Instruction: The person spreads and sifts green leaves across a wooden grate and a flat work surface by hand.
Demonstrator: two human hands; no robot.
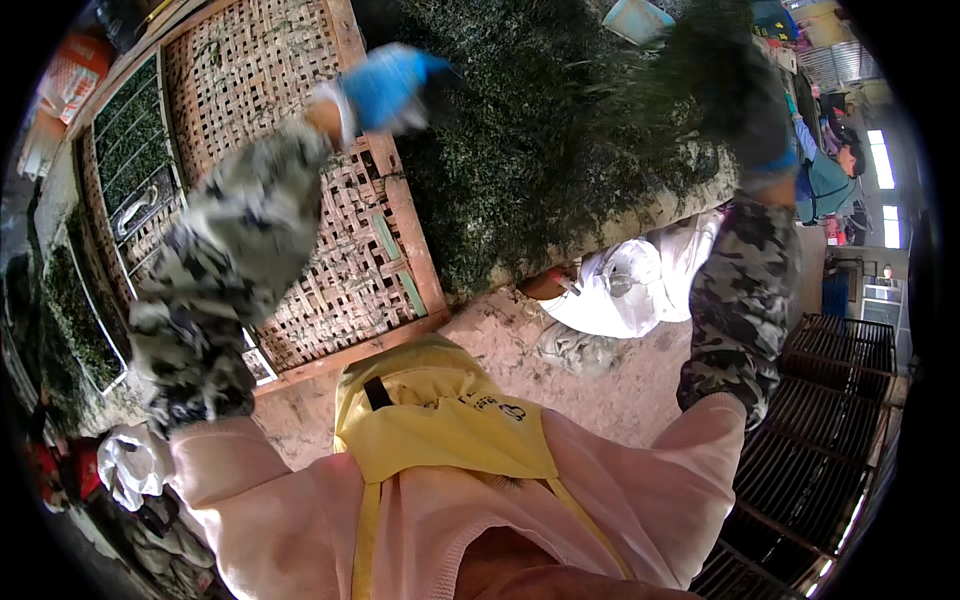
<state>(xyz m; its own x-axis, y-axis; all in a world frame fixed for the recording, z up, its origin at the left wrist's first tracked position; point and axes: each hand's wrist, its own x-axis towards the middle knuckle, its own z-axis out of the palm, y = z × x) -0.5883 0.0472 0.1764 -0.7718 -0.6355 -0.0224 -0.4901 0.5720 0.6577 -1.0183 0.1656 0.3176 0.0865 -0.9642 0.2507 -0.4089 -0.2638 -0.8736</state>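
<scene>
A large heap of dark green, shredded leafy material [495,172] covers the work surface before me. My left hand [390,86], in a blue and white glove, is blurred above the right edge of a woven bamboo tray [300,300], beside the heap; what it holds, if anything, cannot be told. At the upper right, my right hand [757,142] is a dark blur beside loose green material in motion; its fingers and grasp are unclear. A light blue plastic scoop or container [637,21] lies on the far part of the heap.
White bags [630,289] are under the surface's near edge. Dark slatted racks [817,405] stand at the right. A wire rack [135,142] with green material lies at the left. A person in a teal apron [829,184] is at the upper right.
</scene>
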